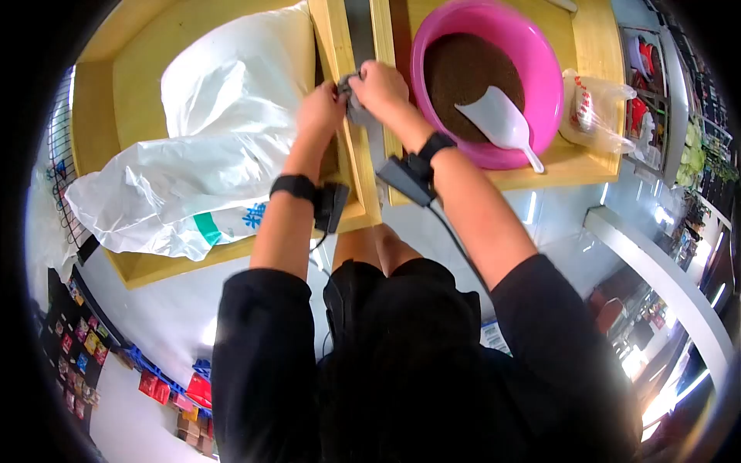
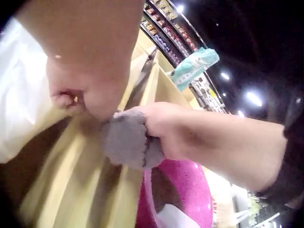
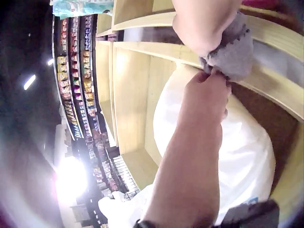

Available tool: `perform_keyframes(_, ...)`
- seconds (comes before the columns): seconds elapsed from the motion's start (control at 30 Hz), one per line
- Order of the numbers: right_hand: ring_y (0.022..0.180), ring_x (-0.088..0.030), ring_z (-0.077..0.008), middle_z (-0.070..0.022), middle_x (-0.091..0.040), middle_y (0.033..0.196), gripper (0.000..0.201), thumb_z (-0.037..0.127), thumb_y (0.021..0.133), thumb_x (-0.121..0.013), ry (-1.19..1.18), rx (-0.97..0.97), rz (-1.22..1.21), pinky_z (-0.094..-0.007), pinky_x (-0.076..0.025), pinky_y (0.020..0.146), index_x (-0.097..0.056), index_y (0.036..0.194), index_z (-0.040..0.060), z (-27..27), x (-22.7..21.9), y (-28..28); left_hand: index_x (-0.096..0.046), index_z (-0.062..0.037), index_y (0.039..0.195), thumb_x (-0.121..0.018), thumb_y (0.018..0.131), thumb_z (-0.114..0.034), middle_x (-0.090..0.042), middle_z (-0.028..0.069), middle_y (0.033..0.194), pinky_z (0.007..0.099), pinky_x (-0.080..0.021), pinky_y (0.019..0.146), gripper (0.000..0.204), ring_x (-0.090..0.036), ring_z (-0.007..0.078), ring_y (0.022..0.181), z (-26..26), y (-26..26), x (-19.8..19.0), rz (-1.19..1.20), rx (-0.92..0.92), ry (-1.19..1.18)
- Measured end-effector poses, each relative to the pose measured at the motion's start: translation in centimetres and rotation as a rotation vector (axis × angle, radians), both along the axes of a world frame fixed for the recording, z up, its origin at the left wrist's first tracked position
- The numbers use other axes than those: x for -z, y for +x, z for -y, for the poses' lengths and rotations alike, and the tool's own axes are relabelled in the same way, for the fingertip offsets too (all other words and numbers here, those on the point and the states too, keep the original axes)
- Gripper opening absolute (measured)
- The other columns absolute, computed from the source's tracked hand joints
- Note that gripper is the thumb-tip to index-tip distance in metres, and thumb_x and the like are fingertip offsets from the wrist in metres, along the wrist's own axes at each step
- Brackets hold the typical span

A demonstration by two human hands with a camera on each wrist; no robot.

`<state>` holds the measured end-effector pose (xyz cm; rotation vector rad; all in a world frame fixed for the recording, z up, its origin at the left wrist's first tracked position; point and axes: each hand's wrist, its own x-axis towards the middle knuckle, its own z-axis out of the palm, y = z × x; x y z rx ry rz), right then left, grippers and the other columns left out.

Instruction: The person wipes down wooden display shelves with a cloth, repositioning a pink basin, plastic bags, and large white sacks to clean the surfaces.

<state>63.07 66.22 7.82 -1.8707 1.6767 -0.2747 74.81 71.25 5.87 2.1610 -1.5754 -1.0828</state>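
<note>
A small grey cloth (image 1: 356,109) is bunched between both hands, above the wooden rims where two bins meet. My left hand (image 1: 319,113) pinches its near-left edge with curled fingers, as the right wrist view shows at the cloth (image 3: 233,56). My right hand (image 1: 384,88) grips it from the other side, part of the cloth (image 2: 129,140) hanging below that hand in the left wrist view. Left of the hands, a large white sack (image 1: 231,100) with blue print lies in the left wooden bin (image 1: 127,92).
The right wooden bin (image 1: 590,158) holds a pink basin (image 1: 549,85) of brown granular stuff, with a white scoop (image 1: 498,119) lying in it. Beside the basin is a clear plastic bag (image 1: 598,112). A white rail (image 1: 656,270) stands at right; packaged goods (image 3: 76,71) fill shelves beyond.
</note>
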Motion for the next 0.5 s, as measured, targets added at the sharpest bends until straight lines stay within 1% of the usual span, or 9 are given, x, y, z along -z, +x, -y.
perform_keyframes(0.03, 0.071, -0.058, -0.0382, -0.0196, -0.06, 0.073, 0.026, 0.029, 0.076, -0.059, -0.018, -0.004, 0.021, -0.0467, -0.046, 0.063, -0.056, 0.073, 0.003, -0.1, -0.1, -0.2, -0.055, -0.0062, 0.092, -0.053, 0.081, -0.023, -0.063, 0.0173, 0.085, 0.0455, -0.047, 0.07, 0.02, -0.059, 0.038, 0.081, -0.6, -0.5, -0.4, 0.057, 0.005, 0.015)
perform_keyframes(0.07, 0.071, -0.058, -0.0383, -0.0198, -0.059, 0.072, 0.026, 0.029, 0.075, -0.06, 0.031, -0.015, 0.002, -0.0467, -0.046, 0.063, -0.056, 0.073, 0.0028, -1.0, -0.2, -0.6, -0.055, -0.0064, 0.092, -0.054, 0.081, -0.023, -0.063, 0.0174, 0.087, 0.0452, -0.047, 0.07, 0.02, -0.059, 0.0379, 0.082, -0.9, -0.8, -1.2, 0.117, 0.004, 0.021)
perform_keyframes(0.1, 0.071, -0.058, -0.0385, -0.0201, -0.059, 0.072, 0.026, 0.028, 0.075, -0.06, 0.079, -0.027, -0.015, -0.0467, -0.045, 0.063, -0.056, 0.073, 0.0026, -2.8, -0.3, -1.3, -0.056, -0.0068, 0.09, -0.055, 0.08, -0.024, -0.063, 0.0167, 0.085, 0.0449, -0.047, 0.07, 0.02, -0.06, 0.0368, 0.083, -2.7, -1.1, -0.9, 0.068, -0.014, 0.05)
perform_keyframes(0.13, 0.072, -0.057, -0.0388, -0.0198, -0.059, 0.071, 0.025, 0.027, 0.076, -0.061, 0.102, -0.054, 0.012, -0.0467, -0.045, 0.063, -0.056, 0.074, 0.0021, -5.0, -0.5, -2.4, -0.057, -0.0076, 0.09, -0.057, 0.079, -0.025, -0.064, 0.016, 0.085, 0.045, -0.048, 0.069, 0.02, -0.06, 0.0353, 0.082, -4.8, -1.7, -1.8, 0.092, 0.047, 0.08)
perform_keyframes(0.2, 0.072, -0.057, -0.0392, -0.0204, -0.059, 0.071, 0.024, 0.026, 0.076, -0.061, 0.227, -0.082, -0.009, -0.047, -0.046, 0.065, -0.057, 0.075, 0.0021, -9.9, -1.2, -4.3, -0.057, -0.0089, 0.089, -0.059, 0.077, -0.025, -0.064, 0.0147, 0.083, 0.0446, -0.049, 0.068, 0.02, -0.061, 0.0343, 0.079, -9.2, -2.9, -2.9, 0.096, 0.191, 0.176)
perform_keyframes(0.23, 0.072, -0.058, -0.0395, -0.0209, -0.059, 0.071, 0.023, 0.024, 0.077, -0.06, 0.252, -0.091, -0.025, -0.0472, -0.046, 0.065, -0.058, 0.075, 0.0021, -12.2, -1.8, -5.1, -0.056, -0.0096, 0.089, -0.058, 0.078, -0.024, -0.064, 0.0146, 0.079, 0.0451, -0.048, 0.066, 0.018, -0.061, 0.0346, 0.077, -11.1, -3.7, -3.7, 0.11, 0.224, 0.2)
perform_keyframes(0.3, 0.072, -0.058, -0.0392, -0.0206, -0.06, 0.071, 0.018, 0.02, 0.077, -0.06, 0.298, -0.125, -0.039, -0.0473, -0.046, 0.064, -0.059, 0.075, 0.0018, -15.5, -2.5, -6.3, -0.055, -0.0068, 0.087, -0.054, 0.078, -0.017, -0.063, 0.0153, 0.071, 0.0452, -0.047, 0.061, 0.014, -0.062, 0.0338, 0.071, -14.0, -5.1, -4.9, 0.135, 0.285, 0.232)
perform_keyframes(0.37, 0.07, -0.058, -0.0383, -0.0198, -0.06, 0.071, 0.017, 0.019, 0.077, -0.06, 0.314, -0.138, -0.067, -0.0469, -0.046, 0.063, -0.059, 0.074, 0.0025, -17.5, -2.6, -6.7, -0.055, -0.0052, 0.088, -0.051, 0.079, -0.019, -0.063, 0.0175, 0.072, 0.0458, -0.048, 0.061, 0.016, -0.062, 0.0357, 0.069, -15.9, -5.8, -5.2, 0.188, 0.372, 0.243)
perform_keyframes(0.5, 0.069, -0.059, -0.0372, -0.018, -0.061, 0.071, 0.015, 0.018, 0.076, -0.06, 0.239, -0.158, -0.075, -0.0458, -0.047, 0.062, -0.059, 0.072, 0.0035, -20.0, -2.5, -7.0, -0.054, -0.0042, 0.087, -0.051, 0.079, -0.017, -0.062, 0.0179, 0.071, 0.0455, -0.047, 0.06, 0.015, -0.062, 0.0354, 0.069, -18.5, -7.2, -5.5, 0.251, 0.387, 0.182)
